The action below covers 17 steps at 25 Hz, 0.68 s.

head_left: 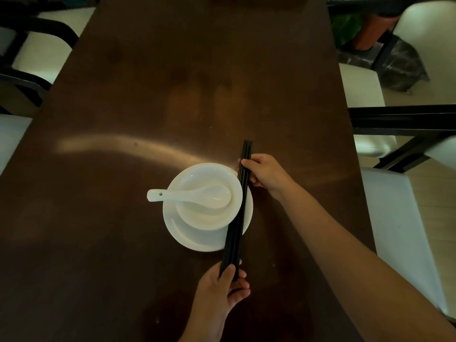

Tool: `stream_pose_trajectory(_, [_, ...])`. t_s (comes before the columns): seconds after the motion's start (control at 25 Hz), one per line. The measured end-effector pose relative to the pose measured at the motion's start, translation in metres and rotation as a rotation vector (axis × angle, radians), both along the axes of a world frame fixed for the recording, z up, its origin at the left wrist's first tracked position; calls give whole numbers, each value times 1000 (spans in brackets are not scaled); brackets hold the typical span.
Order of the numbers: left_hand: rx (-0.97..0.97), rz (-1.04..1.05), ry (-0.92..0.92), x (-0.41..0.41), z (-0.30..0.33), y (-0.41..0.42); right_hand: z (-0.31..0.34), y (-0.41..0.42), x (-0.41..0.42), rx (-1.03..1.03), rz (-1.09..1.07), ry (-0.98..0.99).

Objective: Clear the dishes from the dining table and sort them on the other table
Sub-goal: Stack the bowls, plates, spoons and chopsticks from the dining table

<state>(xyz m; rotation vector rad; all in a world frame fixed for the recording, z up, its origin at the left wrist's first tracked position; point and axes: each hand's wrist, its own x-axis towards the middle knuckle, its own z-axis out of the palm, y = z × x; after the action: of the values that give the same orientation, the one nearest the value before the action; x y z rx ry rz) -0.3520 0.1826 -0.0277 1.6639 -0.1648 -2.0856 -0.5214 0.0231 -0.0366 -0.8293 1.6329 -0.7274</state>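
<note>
A white bowl (197, 213) sits on a white plate (197, 240) near the middle of the dark wooden table (148, 95). A white ceramic spoon (187, 195) lies in the bowl, its handle sticking out to the left. A bundle of black chopsticks (238, 213) runs along the right side of the bowl and plate. My right hand (265, 172) grips the bundle near its far end. My left hand (222, 290) holds its near end.
White-cushioned chairs with black frames line both sides: one at the right (404, 230), others at the left (42, 53). A dark bag (402, 62) and a green plant in an orange pot (355, 30) sit on the floor at the upper right.
</note>
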Motion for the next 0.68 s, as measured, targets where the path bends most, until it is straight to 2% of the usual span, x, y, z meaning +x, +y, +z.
stream_pose_trajectory(0.52, [53, 23, 46, 13, 7, -4, -5, 19, 2, 6, 10, 9])
stream_pose_trajectory(0.68, [94, -32, -20, 16, 7, -4, -5, 25, 3, 13, 40, 81])
